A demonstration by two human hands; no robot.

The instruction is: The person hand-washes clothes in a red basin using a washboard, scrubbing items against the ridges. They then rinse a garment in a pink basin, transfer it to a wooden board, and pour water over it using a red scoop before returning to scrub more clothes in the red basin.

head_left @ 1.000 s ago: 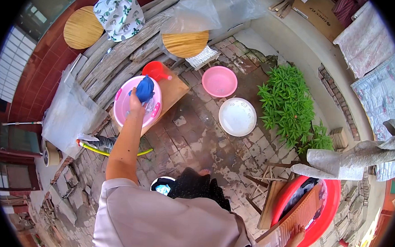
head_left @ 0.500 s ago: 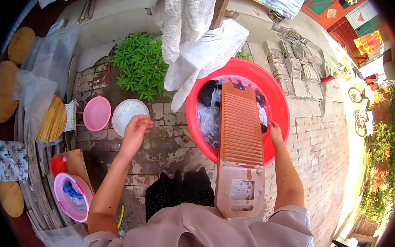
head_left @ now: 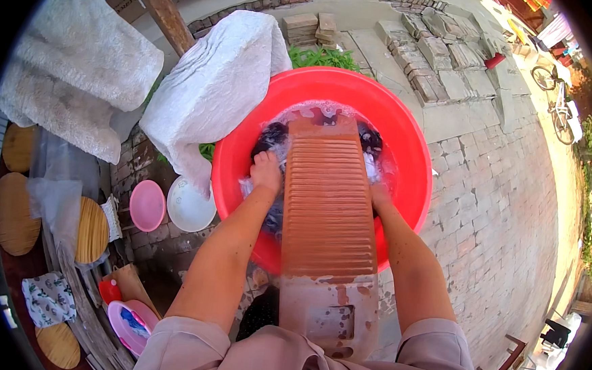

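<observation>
A brown ribbed washboard (head_left: 329,200) leans from the big red basin (head_left: 408,124) toward my body, its pale lower end at my lap. Dark and light wet clothes (head_left: 270,137) lie in sudsy water on both sides of the board. My left hand (head_left: 266,172) is down in the basin left of the board, its fingers curled together onto the wet clothes. To the right of the board, my right hand (head_left: 379,194) reaches into the basin beside a whitish cloth (head_left: 371,168); its fingers are hidden by the board's edge and the laundry.
White towelling (head_left: 214,78) hangs by a wooden post (head_left: 161,14) and overlaps the basin's left rim. A pink bowl (head_left: 147,205) and a white bowl (head_left: 192,206) stand on the bricks at left. Further down sits a pink tub (head_left: 124,327) holding blue cloth. Stacked bricks (head_left: 446,52) lie beyond.
Both hands have gone down into the basin; the left came from over the white bowl, the right from the basin's right rim. My view has shifted closer to the basin.
</observation>
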